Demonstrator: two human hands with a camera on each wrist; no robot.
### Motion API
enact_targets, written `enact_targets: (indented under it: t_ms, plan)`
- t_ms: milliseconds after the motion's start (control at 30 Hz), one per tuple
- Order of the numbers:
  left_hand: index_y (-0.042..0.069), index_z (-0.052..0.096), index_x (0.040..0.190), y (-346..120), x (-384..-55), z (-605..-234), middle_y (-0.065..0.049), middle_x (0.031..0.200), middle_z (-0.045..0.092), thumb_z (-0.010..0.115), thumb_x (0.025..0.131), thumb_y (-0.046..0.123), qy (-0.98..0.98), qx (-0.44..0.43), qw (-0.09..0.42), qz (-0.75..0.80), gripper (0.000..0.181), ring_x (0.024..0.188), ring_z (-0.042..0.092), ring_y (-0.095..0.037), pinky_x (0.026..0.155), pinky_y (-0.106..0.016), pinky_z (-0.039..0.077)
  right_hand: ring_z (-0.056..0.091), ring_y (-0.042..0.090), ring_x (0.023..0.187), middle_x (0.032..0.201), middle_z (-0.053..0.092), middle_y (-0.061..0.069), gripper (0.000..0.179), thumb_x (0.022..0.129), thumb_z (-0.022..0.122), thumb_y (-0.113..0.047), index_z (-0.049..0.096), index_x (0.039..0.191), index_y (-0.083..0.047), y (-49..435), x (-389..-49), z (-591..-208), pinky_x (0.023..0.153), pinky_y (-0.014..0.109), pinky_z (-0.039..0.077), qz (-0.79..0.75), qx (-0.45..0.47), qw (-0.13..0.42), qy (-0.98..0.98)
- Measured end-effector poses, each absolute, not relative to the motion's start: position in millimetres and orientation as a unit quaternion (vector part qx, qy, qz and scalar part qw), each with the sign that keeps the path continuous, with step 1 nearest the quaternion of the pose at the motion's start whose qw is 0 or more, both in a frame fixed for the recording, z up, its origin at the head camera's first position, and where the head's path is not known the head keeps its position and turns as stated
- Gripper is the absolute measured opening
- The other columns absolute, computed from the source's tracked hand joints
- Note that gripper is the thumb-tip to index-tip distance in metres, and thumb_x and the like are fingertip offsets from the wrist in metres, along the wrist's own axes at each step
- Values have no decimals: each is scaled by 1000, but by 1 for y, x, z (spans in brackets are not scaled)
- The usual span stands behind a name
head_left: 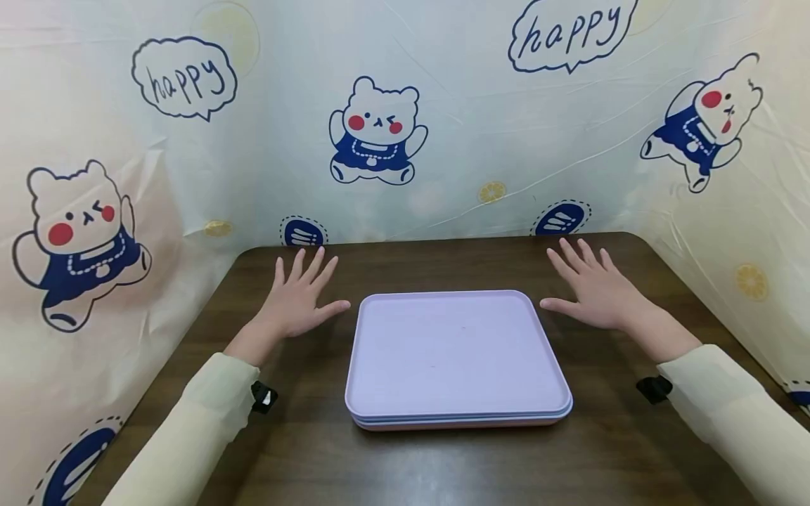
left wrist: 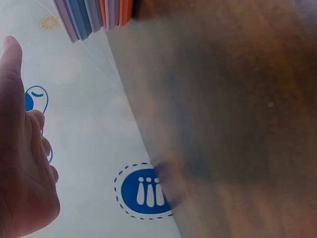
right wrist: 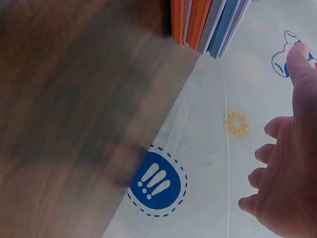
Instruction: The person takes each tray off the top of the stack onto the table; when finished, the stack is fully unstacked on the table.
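Note:
A stack of shallow rectangular trays [head_left: 458,355] lies on the table, a lilac one on top. Seen edge-on in the left wrist view, the stacked trays [left wrist: 94,17] show lilac, blue and orange layers. To the left of the stack my left hand [head_left: 296,299] is held with its fingers spread, touching no tray. My right hand [head_left: 595,284] is spread the same way on the right side, its thumb apart from the trays. Both wrist views show the hands, the left [left wrist: 27,163] and the right [right wrist: 292,163], with nothing in them.
The dark brown wooden table [head_left: 436,467] has rounded far corners. Behind it and along both sides hangs a pale curtain [head_left: 468,140] printed with bears, orange slices and the word happy. A black band [head_left: 263,397] sits at the left sleeve cuff, another [head_left: 654,388] at the right.

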State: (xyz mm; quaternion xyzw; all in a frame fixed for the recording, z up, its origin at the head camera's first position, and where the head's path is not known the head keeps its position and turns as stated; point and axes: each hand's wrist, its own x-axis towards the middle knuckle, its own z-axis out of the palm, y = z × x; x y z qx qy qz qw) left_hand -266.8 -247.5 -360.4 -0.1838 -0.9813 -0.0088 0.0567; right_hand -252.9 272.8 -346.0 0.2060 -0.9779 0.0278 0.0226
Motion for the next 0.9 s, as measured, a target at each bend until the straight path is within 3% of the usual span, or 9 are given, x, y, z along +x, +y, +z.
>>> enact_targets:
  t_ms: [233, 433, 567, 733, 900]
  plan:
    - [17, 10, 157, -250, -253, -370, -13, 162, -3, 39, 92, 70, -977, -195, 21, -78, 90, 143, -8, -44, 105, -66, -17, 5, 50, 141, 158, 9, 25, 98, 88, 48, -70, 17, 155, -5, 274, -241, -347, 109, 67, 4, 68, 212, 3, -975]
    - [19, 9, 157, -248, -241, -381, -12, 162, -2, 44, 94, 63, -963, -207, -19, -173, 85, 144, -4, -44, 107, -66, -9, 21, 45, 140, 155, 22, 25, 89, 93, 49, -62, 21, 154, -3, 273, -229, -352, 108, 63, 19, 108, 225, -5, -968]
    - [19, 10, 157, -244, -236, -389, -10, 162, 0, 48, 96, 57, -945, -213, -44, -244, 82, 145, 4, -38, 111, -64, 4, 31, 43, 137, 153, 29, 23, 83, 95, 51, -56, 25, 153, -3, 271, -222, -358, 107, 60, 28, 147, 227, -5, -963]
    - [17, 14, 157, -239, -231, -397, -11, 161, 9, 56, 97, 42, -919, -213, -57, -327, 78, 144, 16, -36, 110, -61, 20, 37, 42, 134, 150, 36, 23, 77, 96, 55, -48, 30, 150, 0, 269, -219, -368, 105, 58, 32, 196, 242, 6, -950]
    - [16, 20, 156, -234, -228, -403, -15, 157, 24, 58, 98, 35, -892, -187, -76, -404, 72, 139, 30, -38, 105, -57, 31, 53, 40, 118, 137, 50, 26, 71, 95, 63, -39, 37, 147, 2, 267, -218, -381, 92, 54, 47, 260, 242, 4, -935]
